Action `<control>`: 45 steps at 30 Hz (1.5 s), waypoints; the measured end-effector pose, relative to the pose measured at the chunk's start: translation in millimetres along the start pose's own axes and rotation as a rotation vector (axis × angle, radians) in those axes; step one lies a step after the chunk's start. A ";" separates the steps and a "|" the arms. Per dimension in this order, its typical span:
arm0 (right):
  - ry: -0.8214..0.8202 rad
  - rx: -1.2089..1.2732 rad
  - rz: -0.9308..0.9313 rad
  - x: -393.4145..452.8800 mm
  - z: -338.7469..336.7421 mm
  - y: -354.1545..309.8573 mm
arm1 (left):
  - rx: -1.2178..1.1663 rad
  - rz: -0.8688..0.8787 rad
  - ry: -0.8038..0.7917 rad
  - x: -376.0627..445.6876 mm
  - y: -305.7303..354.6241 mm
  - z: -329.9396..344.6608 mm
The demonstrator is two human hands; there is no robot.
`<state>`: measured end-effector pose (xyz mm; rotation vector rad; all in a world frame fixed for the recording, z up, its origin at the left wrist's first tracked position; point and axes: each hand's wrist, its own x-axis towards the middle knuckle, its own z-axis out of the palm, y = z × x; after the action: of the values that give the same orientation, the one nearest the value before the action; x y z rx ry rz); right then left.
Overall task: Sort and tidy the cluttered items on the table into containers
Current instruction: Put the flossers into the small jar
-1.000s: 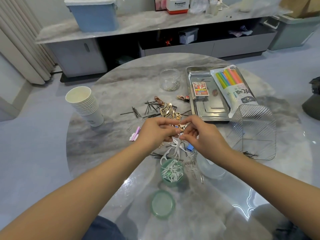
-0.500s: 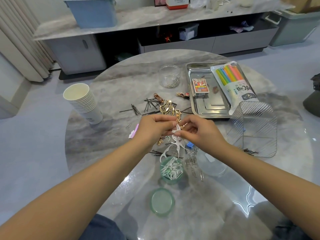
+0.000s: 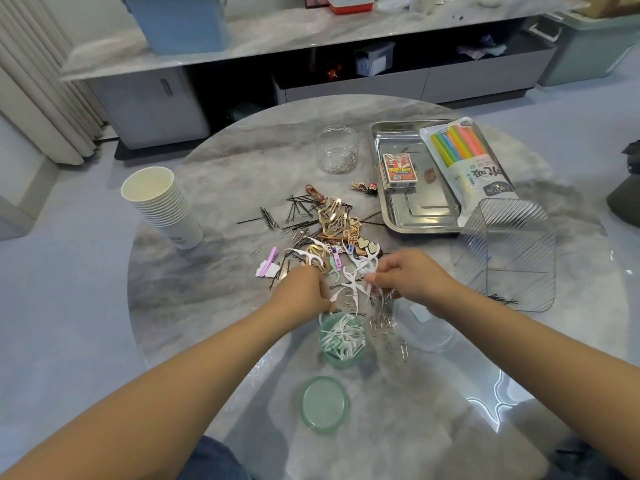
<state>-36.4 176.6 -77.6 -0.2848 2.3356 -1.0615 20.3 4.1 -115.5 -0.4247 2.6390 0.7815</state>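
Two hands work the pile. My left hand (image 3: 304, 289) rests fingers-down on the clutter; whether it grips anything I cannot tell. White floss picks (image 3: 353, 282) lie between the hands, directly above the green jar (image 3: 341, 355), presumably kept near for short transfers. My right hand (image 3: 408, 278) pinches one pick.

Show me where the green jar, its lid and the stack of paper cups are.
green jar (image 3: 341, 358), head view, front wall
green lid (image 3: 323, 403), head view, centre of top
paper cups (image 3: 173, 216), head view, side of stack
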 end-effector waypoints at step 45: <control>0.084 -0.035 -0.239 -7.6 13.6 5.1 | -1.139 -0.071 -0.245 -10.1 19.0 -24.9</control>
<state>-22.2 174.5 -85.7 -0.5538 2.4413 -1.1648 15.9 7.1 -83.1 -0.6203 1.7033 2.0948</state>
